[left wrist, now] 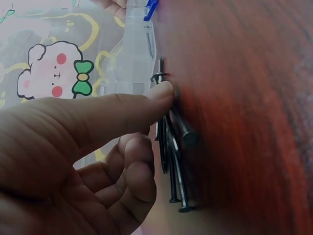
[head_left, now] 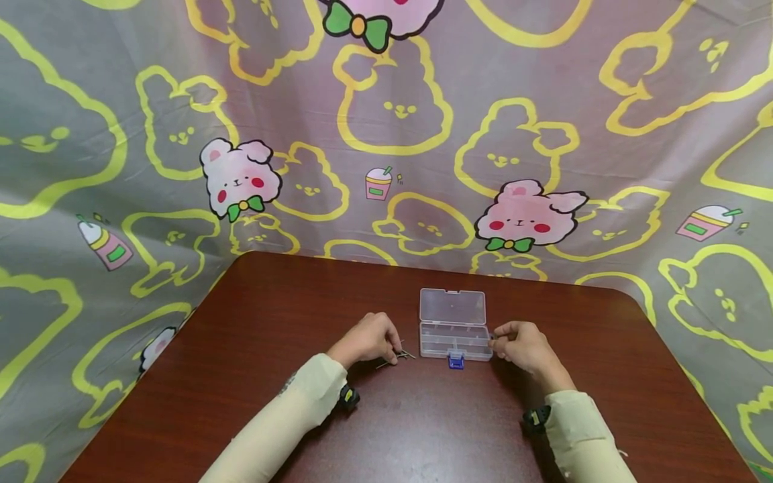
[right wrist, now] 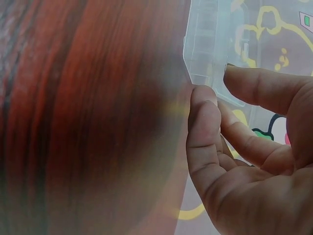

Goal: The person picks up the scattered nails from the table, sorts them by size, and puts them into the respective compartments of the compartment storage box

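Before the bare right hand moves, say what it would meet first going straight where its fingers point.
The right hand would likely meet the clear rectangular plastic box, at its right end; they seem to touch, though depth is unclear.

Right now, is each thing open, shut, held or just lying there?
Box: upright, held
Lid: open
Blue latch: unfastened
Nails: loosely bunched
Left hand: fingers curled, touching nails
Right hand: fingers pinching box's right end
Wrist devices: worn
Curtain: hanging
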Tool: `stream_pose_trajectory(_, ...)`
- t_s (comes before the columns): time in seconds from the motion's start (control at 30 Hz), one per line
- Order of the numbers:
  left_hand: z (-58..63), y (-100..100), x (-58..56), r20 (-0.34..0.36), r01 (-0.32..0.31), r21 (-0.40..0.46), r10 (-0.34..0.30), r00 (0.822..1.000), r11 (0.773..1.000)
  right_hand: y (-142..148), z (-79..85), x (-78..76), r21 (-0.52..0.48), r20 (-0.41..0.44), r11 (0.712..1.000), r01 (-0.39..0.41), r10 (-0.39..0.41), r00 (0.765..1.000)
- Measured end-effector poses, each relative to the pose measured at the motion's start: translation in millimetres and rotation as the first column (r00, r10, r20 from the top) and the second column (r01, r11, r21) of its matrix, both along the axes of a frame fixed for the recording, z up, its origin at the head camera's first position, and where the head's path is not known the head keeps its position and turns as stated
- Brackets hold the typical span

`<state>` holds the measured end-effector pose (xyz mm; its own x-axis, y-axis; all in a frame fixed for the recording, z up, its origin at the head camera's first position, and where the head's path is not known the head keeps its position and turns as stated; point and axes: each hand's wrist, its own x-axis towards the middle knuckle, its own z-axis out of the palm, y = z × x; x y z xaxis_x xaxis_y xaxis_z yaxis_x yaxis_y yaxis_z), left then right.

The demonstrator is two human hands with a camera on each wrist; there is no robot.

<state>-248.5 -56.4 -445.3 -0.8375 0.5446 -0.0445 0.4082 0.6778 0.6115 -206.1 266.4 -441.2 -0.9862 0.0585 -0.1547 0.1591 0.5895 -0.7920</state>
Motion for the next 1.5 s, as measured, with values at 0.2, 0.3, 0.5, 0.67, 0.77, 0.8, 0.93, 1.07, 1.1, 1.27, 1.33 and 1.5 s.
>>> stream_pose_trajectory(0.2, -2.3, 2, 0.0, -0.041, 0.008, -0.021, -0.009, 0.999, 1.0, 0, -0.3, 0.0, 0.003, 0.0, 1.0, 0.002, -0.002, 1.0)
stream_pose_trajectory(0.3, -2.0, 2, -0.3, -0.061, 0.017, -0.012, -0.018, 0.998, 1.0, -1, -0.5, -0.1, 0.006, 0.0, 1.0, 0.0, 0.0, 1.0)
stream_pose_trajectory(0.5, 2.8, 0, -2.1, -0.06, 0.018, 0.028, -0.016, 0.998, 0.999, -2, -0.4, 0.7, -0.002, 0.002, 1.0, 0.006, -0.006, 1.0)
stream_pose_trajectory(0.67, 6.3, -3, -5.0, -0.07, 0.011, 0.036, -0.009, 0.998, 0.999, -1, -0.3, 1.1, -0.004, 0.003, 1.0, 0.009, -0.009, 1.0)
stream_pose_trajectory(0.77, 8.0, -4, -7.2, -0.08, 0.001, 0.041, 0.003, 0.997, 0.999, -1, 0.0, 0.4, -0.005, 0.003, 1.0, 0.003, -0.003, 1.0)
stream_pose_trajectory(0.8, 8.7, -5, -7.7, -0.081, -0.004, 0.043, 0.007, 0.997, 0.999, -1, 0.2, 0.1, -0.006, 0.003, 1.0, 0.003, -0.003, 1.0)
stream_pose_trajectory(0.93, 11.3, -6, -9.7, -0.087, -0.025, 0.05, 0.029, 0.996, 0.998, 0, 0.3, -1.0, -0.004, 0.002, 1.0, 0.001, -0.001, 1.0)
stream_pose_trajectory(1.07, 11.8, -7, -11.3, -0.063, -0.052, 0.069, 0.056, 0.996, 0.996, 1, -0.2, -0.6, -0.001, 0.005, 1.0, 0.004, -0.004, 1.0)
stream_pose_trajectory(1.1, 11.7, -7, -11.6, -0.051, -0.062, 0.075, 0.065, 0.997, 0.995, 1, -0.4, -0.4, -0.002, 0.004, 1.0, 0.004, -0.004, 1.0)
stream_pose_trajectory(1.27, 13.0, -7, -11.1, 0.011, -0.104, 0.104, 0.103, 0.995, 0.989, 1, -1.0, -0.6, -0.006, -0.01, 1.0, -0.001, 0.001, 1.0)
stream_pose_trajectory(1.33, 13.4, -7, -10.5, 0.025, -0.11, 0.114, 0.108, 0.994, 0.987, 0, -1.2, -0.3, -0.009, -0.011, 1.0, -0.003, 0.003, 1.0)
stream_pose_trajectory(1.5, 13.2, -5, -9.8, 0.045, -0.118, 0.14, 0.113, 0.993, 0.983, 0, -0.5, 0.1, -0.009, -0.006, 1.0, -0.002, 0.002, 1.0)
